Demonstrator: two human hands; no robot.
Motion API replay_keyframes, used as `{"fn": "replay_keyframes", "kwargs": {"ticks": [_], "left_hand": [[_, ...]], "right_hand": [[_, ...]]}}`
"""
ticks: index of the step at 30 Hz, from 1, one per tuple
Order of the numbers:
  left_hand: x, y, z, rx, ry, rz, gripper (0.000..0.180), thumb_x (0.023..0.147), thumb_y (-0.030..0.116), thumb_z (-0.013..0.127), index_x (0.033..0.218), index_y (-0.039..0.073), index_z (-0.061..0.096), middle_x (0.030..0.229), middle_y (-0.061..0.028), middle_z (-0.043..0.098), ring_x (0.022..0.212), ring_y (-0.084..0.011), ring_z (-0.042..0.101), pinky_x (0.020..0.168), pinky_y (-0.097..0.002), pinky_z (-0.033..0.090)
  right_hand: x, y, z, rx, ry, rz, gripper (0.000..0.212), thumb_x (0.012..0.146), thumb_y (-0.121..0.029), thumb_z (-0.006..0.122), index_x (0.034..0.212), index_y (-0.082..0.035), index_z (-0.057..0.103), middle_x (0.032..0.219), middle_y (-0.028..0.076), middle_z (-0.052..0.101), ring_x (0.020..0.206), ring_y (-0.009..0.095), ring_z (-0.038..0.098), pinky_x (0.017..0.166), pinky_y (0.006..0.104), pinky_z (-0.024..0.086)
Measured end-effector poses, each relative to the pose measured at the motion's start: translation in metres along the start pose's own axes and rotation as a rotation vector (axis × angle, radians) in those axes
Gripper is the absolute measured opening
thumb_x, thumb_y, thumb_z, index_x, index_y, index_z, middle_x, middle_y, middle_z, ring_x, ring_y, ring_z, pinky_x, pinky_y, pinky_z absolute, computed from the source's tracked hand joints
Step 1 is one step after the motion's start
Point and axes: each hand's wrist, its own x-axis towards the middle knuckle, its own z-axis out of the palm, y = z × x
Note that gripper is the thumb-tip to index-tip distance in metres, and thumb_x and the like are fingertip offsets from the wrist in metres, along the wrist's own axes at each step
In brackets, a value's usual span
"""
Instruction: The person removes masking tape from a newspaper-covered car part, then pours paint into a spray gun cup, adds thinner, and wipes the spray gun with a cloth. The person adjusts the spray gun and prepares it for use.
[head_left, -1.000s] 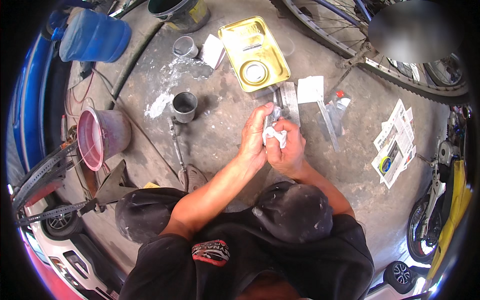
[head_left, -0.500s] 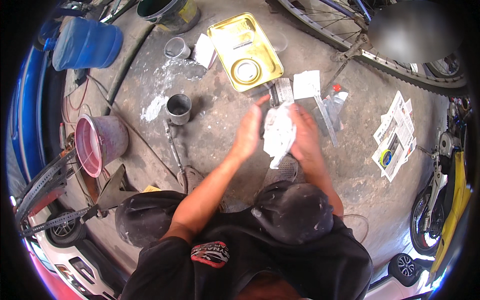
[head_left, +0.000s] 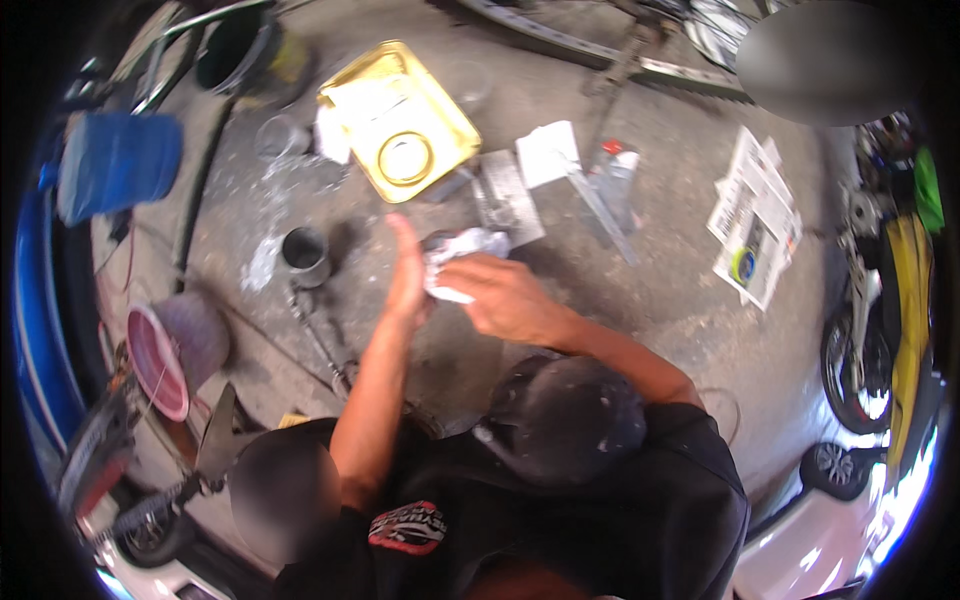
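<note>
My right hand is closed on a crumpled white rag, fingers bent over its near side. It presses the rag against the palm side of my left hand. The left hand is held on edge with its thumb stretched up and apart; its other fingers are mostly hidden. A dark patch shows between left hand and rag, too blurred to make out. Just beyond the hands lies a shiny gold rectangular can with a round opening. A dark grey cup stands on the floor left of my left hand.
Paper sheets, a flat metal strip and a clear bottle with a red cap lie right of the can. Newspaper bears a tape roll. A pink bucket and blue water jug are left.
Both hands and the rag have shifted left in the picture, as the whole view has turned. The right hand has come across over the rag, against the left palm.
</note>
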Motion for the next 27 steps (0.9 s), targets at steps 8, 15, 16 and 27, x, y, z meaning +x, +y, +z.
{"fn": "replay_keyframes", "kwargs": {"ticks": [8, 15, 16, 27], "left_hand": [[-0.001, 0.011, 0.001, 0.463, 0.251, -0.120, 0.108, 0.093, 0.087, 0.007, 0.112, 0.000, 0.069, 0.100, -0.0133, 0.073, 0.091, -0.0259, 0.072, 0.080, -0.0398, 0.058], [-0.014, 0.000, 0.025, 0.986, 0.299, 0.328, 0.085, 0.108, 0.062, 0.011, 0.111, 0.002, 0.072, 0.088, -0.0182, 0.072, 0.085, -0.0365, 0.069, 0.081, -0.0451, 0.051], [-0.017, -0.001, 0.029, 0.996, 0.304, 0.376, 0.084, 0.108, 0.061, 0.011, 0.112, 0.002, 0.071, 0.088, -0.0181, 0.072, 0.085, -0.0363, 0.069, 0.081, -0.0451, 0.051], [0.006, -0.024, 0.005, 0.475, 0.044, 0.571, 0.085, 0.101, 0.077, 0.023, 0.134, 0.005, 0.054, 0.110, -0.0129, 0.067, 0.097, -0.0222, 0.066, 0.085, -0.0369, 0.054]], "right_hand": [[0.002, 0.005, 0.010, -0.530, -0.087, 0.000, 0.042, 0.089, -0.026, 0.065, 0.127, -0.008, 0.065, 0.104, 0.000, 0.063, 0.100, 0.019, 0.057, 0.082, 0.0362, 0.040], [-0.001, 0.017, 0.003, -0.016, -0.239, 0.345, 0.014, 0.080, -0.012, 0.062, 0.083, 0.000, 0.069, 0.080, 0.017, 0.072, 0.069, 0.038, 0.067, 0.064, 0.0485, 0.051], [0.002, 0.022, 0.001, 0.055, -0.252, 0.327, 0.015, 0.080, -0.013, 0.063, 0.079, 0.001, 0.068, 0.075, 0.018, 0.067, 0.069, 0.035, 0.068, 0.064, 0.0464, 0.052], [-0.013, 0.043, -0.003, 1.397, -0.007, 0.901, 0.013, 0.082, -0.013, 0.062, 0.084, -0.003, 0.071, 0.076, 0.000, 0.064, 0.066, 0.010, 0.061, 0.063, 0.0256, 0.049]]}}
